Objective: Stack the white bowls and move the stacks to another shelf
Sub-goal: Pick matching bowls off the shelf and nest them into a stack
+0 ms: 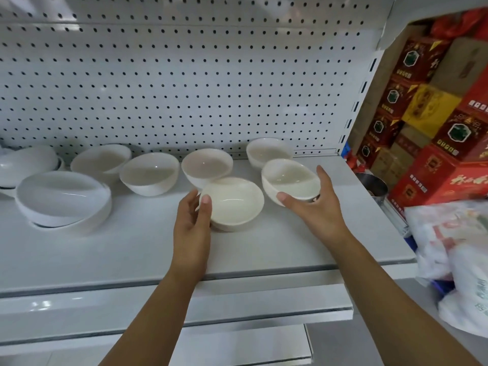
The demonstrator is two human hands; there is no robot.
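Two bare forearms reach up from the lower edge across the front lip of the white shelf, the left one nearly straight ahead and the right one slanting in from the lower right.

The left grip stands on edge with its palm turned right. Its thumb lies on the near left rim of the front bowl and its fingers stretch almost straight along the outer wall. It is spread rather than clasped, and whether the fingers press the wall cannot be told. This white bowl sits upright on the shelf.

The right grip is wrapped under and around the held bowl, thumb on the near left wall and fingers curled up the right side. That white bowl tips toward the left and looks raised off the shelf, just beside the front bowl.

Behind them, the tilted bowl overlaps the front bowl's far rim, and the rear right bowl stands near the pegboard. Further left are the middle bowl, the back left bowl and the larger nested bowls.

To the right lie plastic bags, with red cartons stacked beyond them.
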